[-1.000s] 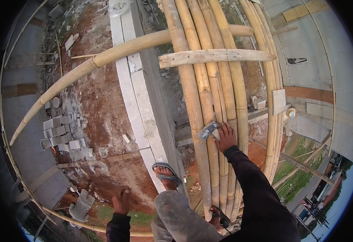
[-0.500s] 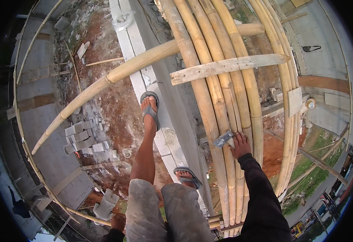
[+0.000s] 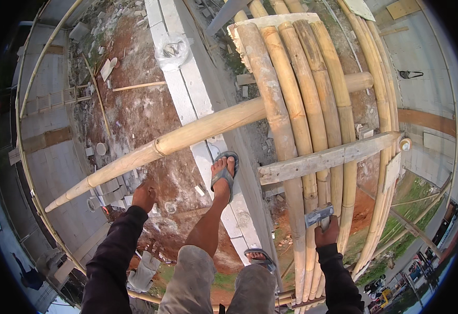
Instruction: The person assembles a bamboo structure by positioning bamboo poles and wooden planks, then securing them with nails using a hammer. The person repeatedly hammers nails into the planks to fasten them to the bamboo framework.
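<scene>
My right hand grips a hammer, its steel head resting against a bundle of several long bamboo poles. My left hand hangs free to the left with its fingers curled and nothing in it, just below a thick bamboo pole that crosses diagonally under the bundle. A rough wooden slat lies across the bundle above the hammer. My feet, in sandals, stand on a narrow white concrete wall top.
Far below lie reddish soil, rubble and stacked grey blocks. A clear plastic bag rests on the wall farther ahead. Thin curved bamboo poles ring the left and right. A drop to grass and a road lies lower right.
I have stepped forward along the wall; the left foot now leads. My left hand has come up into view, and the hammer has slid along the bamboo bundle with me.
</scene>
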`<state>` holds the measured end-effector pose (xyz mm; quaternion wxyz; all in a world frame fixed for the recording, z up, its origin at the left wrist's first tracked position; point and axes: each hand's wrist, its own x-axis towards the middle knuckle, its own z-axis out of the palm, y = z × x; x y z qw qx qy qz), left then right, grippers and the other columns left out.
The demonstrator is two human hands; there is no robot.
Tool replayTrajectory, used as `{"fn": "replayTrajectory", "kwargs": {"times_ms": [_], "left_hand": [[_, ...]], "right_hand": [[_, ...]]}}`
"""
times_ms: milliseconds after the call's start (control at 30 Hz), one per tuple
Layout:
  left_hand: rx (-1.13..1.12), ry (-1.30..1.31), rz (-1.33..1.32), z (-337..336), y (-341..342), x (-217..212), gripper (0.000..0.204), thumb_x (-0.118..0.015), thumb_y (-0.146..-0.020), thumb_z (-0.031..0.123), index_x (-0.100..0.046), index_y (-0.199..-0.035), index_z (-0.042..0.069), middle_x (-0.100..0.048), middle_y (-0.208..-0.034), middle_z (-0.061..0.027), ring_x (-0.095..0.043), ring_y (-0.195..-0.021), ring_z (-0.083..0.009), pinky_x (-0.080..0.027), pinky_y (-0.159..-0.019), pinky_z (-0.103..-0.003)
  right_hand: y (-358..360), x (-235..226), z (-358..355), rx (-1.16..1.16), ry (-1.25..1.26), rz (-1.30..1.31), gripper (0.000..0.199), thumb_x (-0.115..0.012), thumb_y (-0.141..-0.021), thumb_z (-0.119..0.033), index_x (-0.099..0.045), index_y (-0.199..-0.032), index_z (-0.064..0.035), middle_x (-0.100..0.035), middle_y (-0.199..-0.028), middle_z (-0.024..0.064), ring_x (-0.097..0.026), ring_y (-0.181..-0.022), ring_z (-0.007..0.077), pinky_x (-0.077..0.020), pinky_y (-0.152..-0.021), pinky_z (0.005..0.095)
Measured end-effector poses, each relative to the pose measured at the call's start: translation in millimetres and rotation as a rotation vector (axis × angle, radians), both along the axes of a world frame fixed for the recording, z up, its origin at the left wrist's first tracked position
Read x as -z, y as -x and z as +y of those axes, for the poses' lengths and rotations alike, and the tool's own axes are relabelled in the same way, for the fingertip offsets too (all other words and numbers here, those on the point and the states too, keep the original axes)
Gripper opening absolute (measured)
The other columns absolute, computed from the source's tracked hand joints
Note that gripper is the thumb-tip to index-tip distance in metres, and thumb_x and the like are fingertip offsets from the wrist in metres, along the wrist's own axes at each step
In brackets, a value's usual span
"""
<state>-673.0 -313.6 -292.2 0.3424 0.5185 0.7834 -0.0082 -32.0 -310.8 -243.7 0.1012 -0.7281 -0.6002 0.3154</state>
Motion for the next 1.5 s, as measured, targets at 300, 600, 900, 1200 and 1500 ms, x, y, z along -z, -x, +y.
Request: {"fn": "replayTrajectory", "kwargs": {"times_ms": [300, 600, 900, 1200, 1500], "left_hand": [[-0.049, -0.39, 0.167, 379, 39, 105, 0.019, -0.063, -0.088, 0.013, -0.07, -0.103, 0.005, -0.065, -0.111, -0.0195, -0.06, -0.106, -0.0412, -0.047, -0.093, -0.046], [-0.316, -0.467, 0.11, 474, 90, 189, 0.024, -0.071, -0.083, 0.028, -0.078, -0.097, 0.009, -0.071, -0.096, -0.0208, -0.062, -0.102, -0.0412, -0.049, -0.089, -0.045], [-0.421, -0.442, 0.392, 512, 86, 257, 0.031, -0.074, -0.079, 0.031, -0.076, -0.082, 0.0, -0.072, -0.095, -0.0197, -0.054, -0.116, -0.0421, -0.042, -0.099, -0.047], [-0.188, -0.246, 0.407, 503, 96, 250, 0.036, -0.068, -0.077, 0.026, -0.074, -0.088, -0.007, -0.071, -0.097, -0.021, -0.047, -0.122, -0.0425, -0.038, -0.104, -0.047], [-0.798, -0.508, -0.582, 465, 88, 212, 0.026, -0.071, -0.079, 0.018, -0.071, -0.092, -0.005, -0.067, -0.077, -0.0129, -0.059, -0.068, -0.0194, -0.048, -0.069, -0.035]], "right_hand": [[105, 53, 340, -0.008, -0.334, -0.186, 0.03, -0.074, -0.079, -0.01, -0.058, -0.102, 0.0014, -0.059, -0.097, 0.0204, -0.059, -0.094, 0.041, -0.0455, -0.078, 0.0475], [148, 114, 385, 0.034, -0.439, -0.362, 0.041, -0.082, -0.072, -0.018, -0.062, -0.103, -0.0006, -0.055, -0.101, 0.0173, -0.055, -0.097, 0.0394, -0.0457, -0.084, 0.0462], [142, 112, 390, -0.007, -0.337, -0.296, 0.036, -0.08, -0.074, -0.01, -0.058, -0.1, 0.0017, -0.053, -0.098, 0.0153, -0.055, -0.093, 0.0343, -0.0453, -0.083, 0.0399], [139, 116, 388, -0.052, -0.358, -0.317, 0.037, -0.078, -0.078, -0.019, -0.055, -0.099, 0.002, -0.054, -0.096, 0.0202, -0.054, -0.095, 0.0427, -0.0441, -0.082, 0.0481], [139, 121, 386, -0.091, -0.405, -0.405, 0.041, -0.076, -0.079, -0.023, -0.055, -0.102, 0.002, -0.055, -0.1, 0.0215, -0.054, -0.097, 0.0451, -0.044, -0.083, 0.0513]]}}
